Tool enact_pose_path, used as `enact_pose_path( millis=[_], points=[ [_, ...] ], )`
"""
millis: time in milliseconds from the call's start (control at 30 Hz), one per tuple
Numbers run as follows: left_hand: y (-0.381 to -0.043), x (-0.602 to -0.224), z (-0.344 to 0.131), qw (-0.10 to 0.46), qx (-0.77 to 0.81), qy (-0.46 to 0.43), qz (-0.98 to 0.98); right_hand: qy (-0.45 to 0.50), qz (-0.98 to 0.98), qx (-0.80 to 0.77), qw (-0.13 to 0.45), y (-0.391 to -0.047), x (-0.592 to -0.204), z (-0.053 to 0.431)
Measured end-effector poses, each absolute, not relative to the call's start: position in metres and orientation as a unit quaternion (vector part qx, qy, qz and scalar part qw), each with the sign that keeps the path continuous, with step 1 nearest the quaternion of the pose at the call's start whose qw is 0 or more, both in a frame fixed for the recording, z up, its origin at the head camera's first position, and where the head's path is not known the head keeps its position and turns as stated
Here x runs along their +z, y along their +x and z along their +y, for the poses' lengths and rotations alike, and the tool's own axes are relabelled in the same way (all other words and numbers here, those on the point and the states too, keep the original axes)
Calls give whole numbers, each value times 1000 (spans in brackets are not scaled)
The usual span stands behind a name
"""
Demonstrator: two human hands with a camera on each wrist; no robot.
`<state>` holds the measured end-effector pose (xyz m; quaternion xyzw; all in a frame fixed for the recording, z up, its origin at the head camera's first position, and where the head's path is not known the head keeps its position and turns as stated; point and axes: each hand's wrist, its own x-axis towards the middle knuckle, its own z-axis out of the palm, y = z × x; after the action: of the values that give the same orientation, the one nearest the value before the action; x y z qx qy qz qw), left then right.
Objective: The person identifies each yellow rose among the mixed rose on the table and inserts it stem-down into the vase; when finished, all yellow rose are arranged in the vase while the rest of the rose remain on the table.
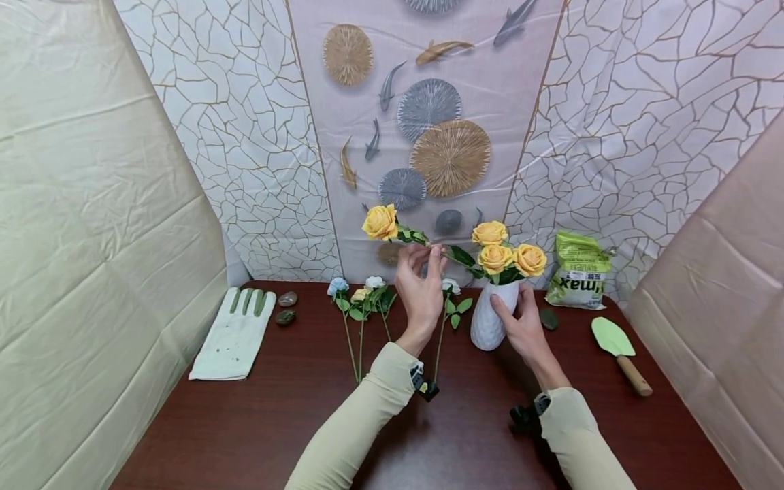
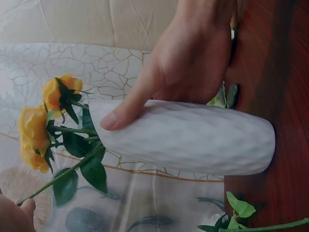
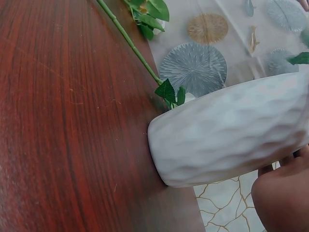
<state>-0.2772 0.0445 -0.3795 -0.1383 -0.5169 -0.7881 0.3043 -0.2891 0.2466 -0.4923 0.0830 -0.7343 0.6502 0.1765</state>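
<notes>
My left hand (image 1: 421, 289) pinches the stem of a yellow rose (image 1: 380, 222), whose bloom points up and left. That stem (image 2: 67, 172) runs down to the mouth of a white textured vase (image 2: 193, 137); whether its end is inside is hidden by leaves. Around the upper part of the vase my right hand (image 1: 527, 330) grips, its thumb lying near the rim. Three more yellow roses (image 1: 495, 259) stand in the vase. In the right wrist view the vase's lower body (image 3: 227, 135) shows, with fingers of the right hand (image 3: 285, 188) against its far side.
Left of the vase lie a blue flower (image 1: 337, 286), a small yellow one (image 1: 360, 295) and white ones (image 1: 450, 286). A glove (image 1: 235, 337) and stones (image 1: 286, 317) are far left. Rightward are a dark stone (image 1: 548, 318), a green bag (image 1: 577, 272) and a trowel (image 1: 614, 338).
</notes>
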Motion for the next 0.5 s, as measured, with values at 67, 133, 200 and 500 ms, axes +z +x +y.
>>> enact_pose_path(
  millis=[67, 133, 200, 500],
  points=[
    [-277, -380, 45, 305, -788, -139, -516, 82, -737, 649, 172, -289, -492, 247],
    [-277, -381, 46, 303, -790, -142, -514, 80, -740, 647, 167, -288, -492, 247],
    [-276, -381, 46, 300, -789, -145, -517, 79, -742, 646, 164, -288, -492, 248],
    [-281, -387, 43, 320, -774, -137, -529, 80, -743, 641, 172, -290, -494, 248]
  ],
)
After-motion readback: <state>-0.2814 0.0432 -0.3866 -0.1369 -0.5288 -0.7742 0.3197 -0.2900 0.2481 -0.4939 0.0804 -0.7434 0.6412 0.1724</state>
